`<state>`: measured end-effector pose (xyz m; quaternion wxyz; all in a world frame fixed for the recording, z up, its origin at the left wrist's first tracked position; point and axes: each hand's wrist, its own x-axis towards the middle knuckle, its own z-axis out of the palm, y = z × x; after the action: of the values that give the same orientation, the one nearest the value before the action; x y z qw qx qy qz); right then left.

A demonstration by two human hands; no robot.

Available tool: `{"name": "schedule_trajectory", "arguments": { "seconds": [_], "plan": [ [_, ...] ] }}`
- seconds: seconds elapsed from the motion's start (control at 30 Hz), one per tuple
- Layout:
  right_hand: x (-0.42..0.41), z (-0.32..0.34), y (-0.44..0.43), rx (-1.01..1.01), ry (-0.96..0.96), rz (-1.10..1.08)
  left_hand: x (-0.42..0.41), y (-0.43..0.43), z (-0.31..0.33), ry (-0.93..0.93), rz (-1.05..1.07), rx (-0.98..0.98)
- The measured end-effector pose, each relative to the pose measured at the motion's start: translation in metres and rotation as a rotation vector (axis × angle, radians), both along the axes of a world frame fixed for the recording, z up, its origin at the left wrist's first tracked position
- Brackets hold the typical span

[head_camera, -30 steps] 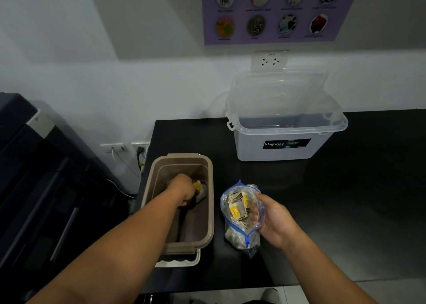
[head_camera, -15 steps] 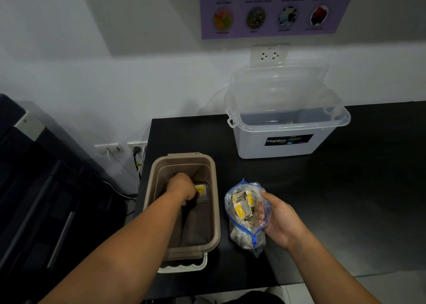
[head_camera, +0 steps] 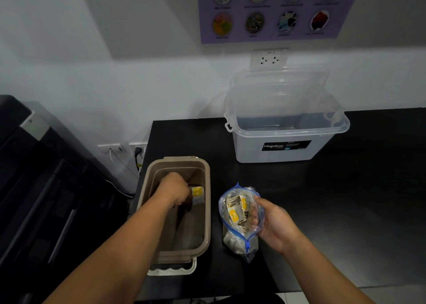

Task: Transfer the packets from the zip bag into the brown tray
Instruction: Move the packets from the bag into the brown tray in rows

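Your left hand (head_camera: 175, 188) has sunk into the tray (head_camera: 208, 211), packet (head_camera: 198, 192) at its fingertips, grip unclear; right hand (head_camera: 274, 225) grips bag (head_camera: 237, 241) rightward.

The tray (head_camera: 207, 211) sits at the worktop's (head_camera: 345, 211) left edge, the zip bag (head_camera: 239, 241) just right of it. Further back, by the wall, stands the Megabox storage box (head_camera: 283, 151), its lid (head_camera: 281, 84) propped behind. One packet (head_camera: 198, 194) lies in the tray, others in the bag.
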<state>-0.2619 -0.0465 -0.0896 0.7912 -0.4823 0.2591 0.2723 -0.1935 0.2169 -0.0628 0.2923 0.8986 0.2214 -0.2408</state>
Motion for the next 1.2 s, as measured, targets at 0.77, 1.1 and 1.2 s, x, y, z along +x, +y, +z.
{"name": "schedule_trajectory", "arguments": {
  "seconds": [0.77,1.1,1.2],
  "plan": [
    [0.024,0.009,-0.028,-0.027,0.002,0.156,-0.029,-0.165,0.023,-0.049,-0.293,0.414],
    [0.029,0.007,-0.036,0.067,0.036,0.162,-0.045,-0.163,0.033,-0.331,-0.008,0.086],
    [0.029,0.007,-0.034,0.069,0.031,0.153,-0.047,-0.157,0.04,-0.378,0.018,-0.024]
  ]
}}
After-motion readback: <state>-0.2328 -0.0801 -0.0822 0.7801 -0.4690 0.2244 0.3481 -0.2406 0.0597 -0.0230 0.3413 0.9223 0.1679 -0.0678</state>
